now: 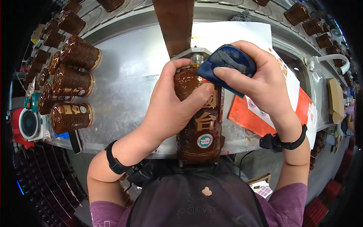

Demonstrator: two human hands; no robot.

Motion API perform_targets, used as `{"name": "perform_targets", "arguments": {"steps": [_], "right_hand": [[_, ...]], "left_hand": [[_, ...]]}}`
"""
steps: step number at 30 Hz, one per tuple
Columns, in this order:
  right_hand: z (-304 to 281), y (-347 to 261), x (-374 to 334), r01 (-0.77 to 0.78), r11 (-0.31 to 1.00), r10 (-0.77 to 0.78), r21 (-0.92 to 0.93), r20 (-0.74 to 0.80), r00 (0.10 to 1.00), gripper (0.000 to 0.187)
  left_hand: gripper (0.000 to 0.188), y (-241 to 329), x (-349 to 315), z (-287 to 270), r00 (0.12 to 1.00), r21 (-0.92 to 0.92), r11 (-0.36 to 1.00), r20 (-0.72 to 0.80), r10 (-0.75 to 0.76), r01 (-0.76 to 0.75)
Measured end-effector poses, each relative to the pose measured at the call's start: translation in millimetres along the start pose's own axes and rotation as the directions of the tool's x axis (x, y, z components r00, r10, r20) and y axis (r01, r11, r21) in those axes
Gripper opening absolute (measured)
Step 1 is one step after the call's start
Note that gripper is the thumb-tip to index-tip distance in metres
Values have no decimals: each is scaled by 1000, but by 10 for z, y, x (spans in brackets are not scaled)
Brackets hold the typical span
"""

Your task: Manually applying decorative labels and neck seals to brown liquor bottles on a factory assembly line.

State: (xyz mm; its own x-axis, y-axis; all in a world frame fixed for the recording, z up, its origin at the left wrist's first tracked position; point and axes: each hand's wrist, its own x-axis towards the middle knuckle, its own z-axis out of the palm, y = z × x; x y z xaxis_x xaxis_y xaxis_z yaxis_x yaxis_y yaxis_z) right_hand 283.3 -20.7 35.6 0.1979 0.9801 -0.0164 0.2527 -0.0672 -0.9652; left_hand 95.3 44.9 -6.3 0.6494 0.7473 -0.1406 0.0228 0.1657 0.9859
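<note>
A large brown glass bottle (199,121) with gold characters, a round green-and-white sticker and a clear neck lies on its back at the near edge of the metal table, neck pointing away from me. My left hand (172,94) is wrapped round its upper part, thumb pressed on the front near a small red label and fingers by the shoulder. Pinched between thumb and fingers of my right hand (261,72) is a dark blue flat scraper-like pad (227,66), its surface worn. The pad's lower left edge meets the bottle's shoulder, beside my left thumb.
Several similar brown bottles (72,81) lie at the left, near a small round fan (29,123) and a phone (75,142). Under my right arm are sticker sheets and an orange-red sheet (247,115). A brown strip (174,26) extends beyond the bottle. A white tap (332,58) stands far right.
</note>
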Motion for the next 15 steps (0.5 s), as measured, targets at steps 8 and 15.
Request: {"name": "perform_targets", "arguments": {"steps": [8,15], "right_hand": [[67,118,-24,42,999,-42,-4,-118,992,28],[117,220,-64,106,992,-91,71,-190,978,25]], "left_hand": [[60,-7,-3,0,1000,18,1000,-11,5,-5],[62,-16,-6,9,1000,23,1000,-18,11,-11]]}}
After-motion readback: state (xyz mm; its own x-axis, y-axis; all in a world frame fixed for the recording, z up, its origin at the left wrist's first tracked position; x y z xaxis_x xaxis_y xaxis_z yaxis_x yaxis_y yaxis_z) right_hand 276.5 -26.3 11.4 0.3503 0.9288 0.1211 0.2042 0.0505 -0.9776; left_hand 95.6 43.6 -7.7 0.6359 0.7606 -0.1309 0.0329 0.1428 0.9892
